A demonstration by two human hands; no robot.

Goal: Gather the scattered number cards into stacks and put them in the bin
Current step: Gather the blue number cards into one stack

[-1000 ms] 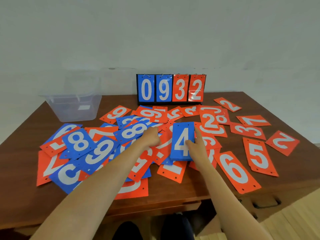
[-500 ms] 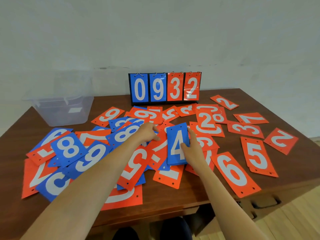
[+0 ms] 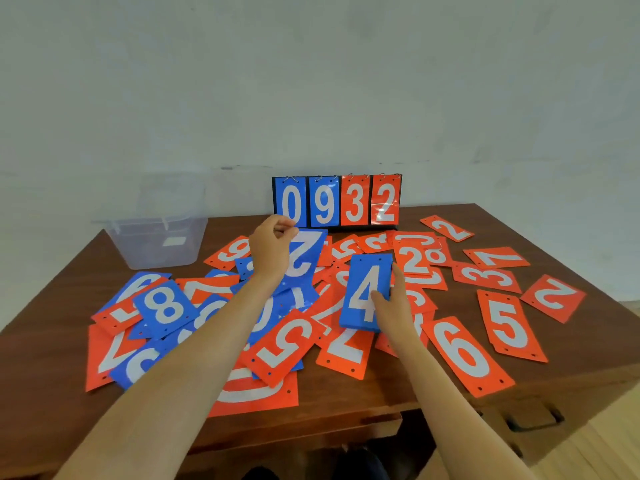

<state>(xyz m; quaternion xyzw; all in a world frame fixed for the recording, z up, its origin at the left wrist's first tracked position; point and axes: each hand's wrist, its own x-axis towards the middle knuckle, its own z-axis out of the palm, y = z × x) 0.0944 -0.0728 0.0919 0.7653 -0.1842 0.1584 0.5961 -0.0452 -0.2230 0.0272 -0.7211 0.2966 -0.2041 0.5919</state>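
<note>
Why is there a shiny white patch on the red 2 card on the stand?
In the head view, that is glare: light bounces off the glossy orange-red 2 card hanging on the black flip stand; its wide lens bends the brown wooden table's edges.

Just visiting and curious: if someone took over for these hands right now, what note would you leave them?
Left hand pinches a blue 2 card.
Right hand holds the blue 4 card.
Clear bin at the table's far left shows no cards inside.
Done: nothing binned yet.
Left: gather the scattered cards, red and blue, spread over the table, stack them and put them in the bin.
</note>
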